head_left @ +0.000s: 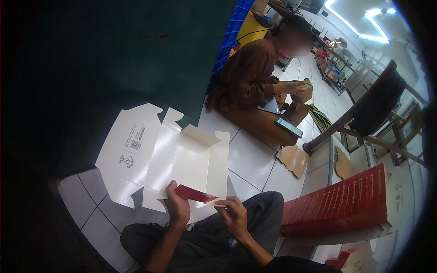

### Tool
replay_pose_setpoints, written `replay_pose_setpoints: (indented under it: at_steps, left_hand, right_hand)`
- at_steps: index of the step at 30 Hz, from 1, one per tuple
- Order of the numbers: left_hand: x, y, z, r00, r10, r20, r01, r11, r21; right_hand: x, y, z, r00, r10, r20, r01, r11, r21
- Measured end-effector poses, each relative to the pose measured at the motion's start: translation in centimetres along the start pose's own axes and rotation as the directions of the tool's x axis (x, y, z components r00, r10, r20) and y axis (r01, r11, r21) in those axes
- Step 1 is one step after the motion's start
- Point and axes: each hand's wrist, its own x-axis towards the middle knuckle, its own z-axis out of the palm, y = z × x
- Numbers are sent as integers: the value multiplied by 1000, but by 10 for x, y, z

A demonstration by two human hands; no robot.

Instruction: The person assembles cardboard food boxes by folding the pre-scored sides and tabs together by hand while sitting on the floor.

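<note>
A flat die-cut cardboard box with a white inner face and some red on its outer side lies over my lap, partly folded. Its broad lid panel with dark print spreads to the left. My left hand grips the near edge, thumb on top, beside a raised side flap showing red. At the near right corner, my right hand pinches a small flap of the same box between thumb and fingers. The far side panel stands partly up. Both hands hide parts of the near edge.
A tall stack of red box blanks stands at my right. Ahead, a seated person handles a brown cardboard piece, a phone on their leg. Brown cardboard lies on the tiles, near a wooden chair.
</note>
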Motion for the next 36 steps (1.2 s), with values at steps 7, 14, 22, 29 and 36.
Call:
replay_pose_setpoints:
  at_steps: [7, 14, 22, 29, 36]
  left_hand:
    - [11, -38, -24, 947, 248, 205, -311, 866, 392]
    - [-1, 35, 9, 972, -199, 121, 224, 943, -245]
    - [-4, 15, 4, 936, -202, 290, 277, 929, -245]
    - [-16, 23, 7, 957, -46, 285, 139, 940, -313]
    - [-19, 47, 20, 931, -6, 364, 55, 991, -123]
  right_hand:
    - [4, -16, 1, 986, -166, -32, 156, 967, -203]
    - [13, -23, 0, 940, -299, 163, 311, 949, -52]
    - [27, -26, -2, 883, -373, 287, 392, 920, -10]
    - [27, -36, -5, 851, -352, 389, 404, 913, -58]
    - [30, -30, -11, 913, -387, 128, 397, 916, -56]
